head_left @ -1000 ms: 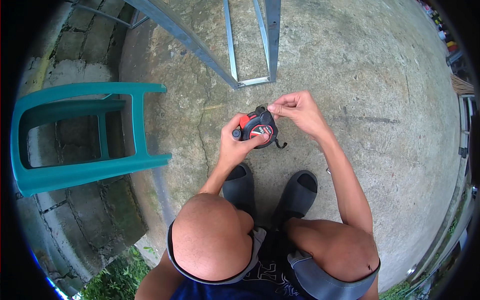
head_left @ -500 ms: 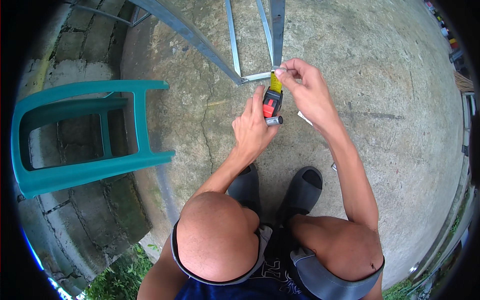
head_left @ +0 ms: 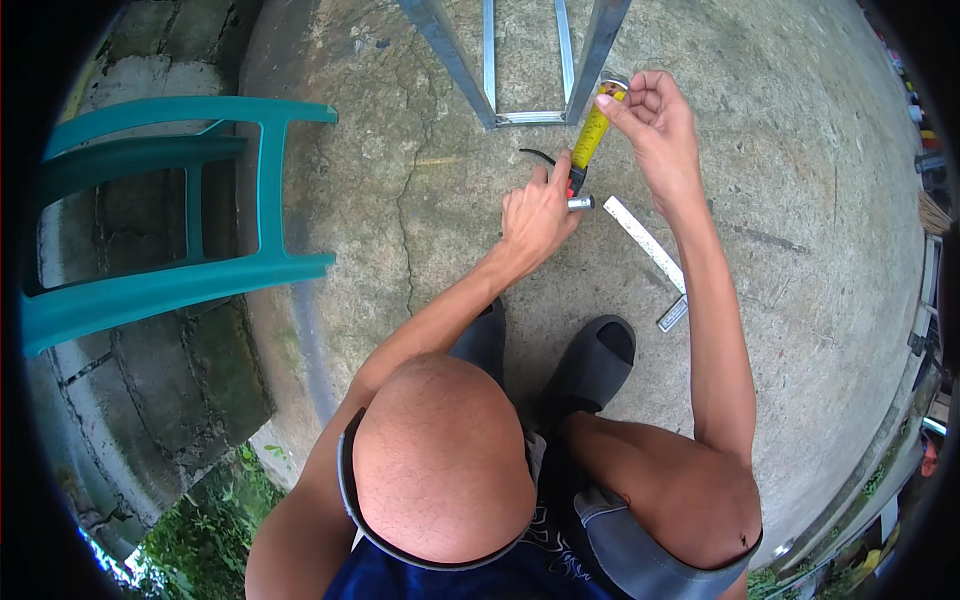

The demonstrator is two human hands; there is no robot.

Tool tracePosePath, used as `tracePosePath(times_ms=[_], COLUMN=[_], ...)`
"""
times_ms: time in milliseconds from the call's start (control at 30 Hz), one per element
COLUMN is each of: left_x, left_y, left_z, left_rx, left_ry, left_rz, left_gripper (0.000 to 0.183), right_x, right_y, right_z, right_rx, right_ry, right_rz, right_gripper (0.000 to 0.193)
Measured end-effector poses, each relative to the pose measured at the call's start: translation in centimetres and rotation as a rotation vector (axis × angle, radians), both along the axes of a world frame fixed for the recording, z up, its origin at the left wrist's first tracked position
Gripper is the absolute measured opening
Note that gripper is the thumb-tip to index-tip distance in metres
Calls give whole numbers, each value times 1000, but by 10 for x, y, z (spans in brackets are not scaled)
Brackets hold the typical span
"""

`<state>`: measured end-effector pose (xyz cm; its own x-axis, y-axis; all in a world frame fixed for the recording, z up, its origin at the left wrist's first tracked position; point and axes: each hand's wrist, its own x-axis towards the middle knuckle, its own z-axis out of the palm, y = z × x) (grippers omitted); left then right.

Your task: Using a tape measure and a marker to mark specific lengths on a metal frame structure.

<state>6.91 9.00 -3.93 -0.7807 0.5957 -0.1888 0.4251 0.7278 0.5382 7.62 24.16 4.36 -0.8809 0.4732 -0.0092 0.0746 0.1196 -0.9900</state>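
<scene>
My left hand (head_left: 537, 217) is closed around the black and red case of a tape measure (head_left: 576, 181), mostly hidden by the fingers. A short silver cylinder (head_left: 581, 203) with a dark end sticks out of the same hand. From the case the yellow tape blade (head_left: 590, 138) runs up and to the right. My right hand (head_left: 662, 135) pinches the blade's metal end between thumb and fingers. Just beyond the hands stands a grey metal frame (head_left: 598, 50), its low crossbar near the floor. The blade is beside the frame's right leg; I cannot tell whether they touch.
A try square (head_left: 643, 241) with a pale blade lies on the concrete floor (head_left: 800, 300) beside my right forearm. At the left a green plastic chair (head_left: 272, 190) lies near a block wall (head_left: 130, 440). My feet in dark slides (head_left: 600, 365) are below the hands.
My right hand has moved up and right, drawing more yellow blade out of the case. My left hand has shifted slightly right. The view has shifted, and the try square now shows more fully.
</scene>
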Motion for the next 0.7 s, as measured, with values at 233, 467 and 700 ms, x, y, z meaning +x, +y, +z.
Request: tracePosePath(times_ms=[233,467,700], left_x=[16,26,-9], left_y=[-15,-21,-18], left_z=[-4,-29,-15], left_rx=[-31,-57,537], left_ry=[-51,-81,15], left_rz=[-3,-38,25], left_gripper=[75,75,42], right_x=[3,-3,-10], right_y=[0,12,23], right_z=[-13,10,6], right_rx=[69,-14,25], right_ry=[-50,152,90], right_rz=[0,-30,7], right_gripper=[21,24,25])
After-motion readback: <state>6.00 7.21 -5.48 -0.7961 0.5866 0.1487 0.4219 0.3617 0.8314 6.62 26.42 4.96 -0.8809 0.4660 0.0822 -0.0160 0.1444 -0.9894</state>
